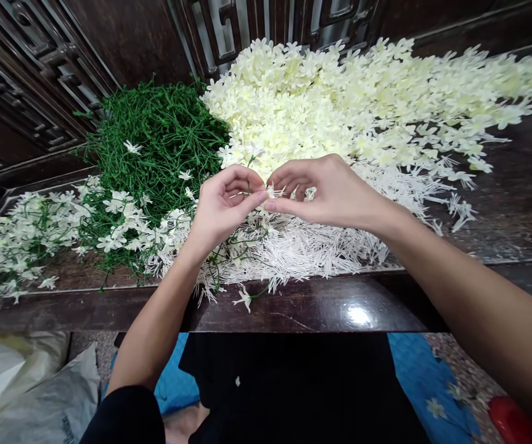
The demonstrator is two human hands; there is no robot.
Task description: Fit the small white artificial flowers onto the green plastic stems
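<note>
My left hand and my right hand meet fingertip to fingertip above a dark wooden table. Both are closed in a pinch. Between them is a small white artificial flower on a thin green stem that rises from my left fingers. Under the hands lies a spread of white spiky plastic pieces. A big heap of cream flower heads sits behind the hands. A tangle of green stems lies to the back left.
Stems with white flowers fitted on them lie at the left of the table. Carved dark wooden panels stand behind. White plastic sacks sit on the floor at lower left, a blue cloth and a red object at lower right.
</note>
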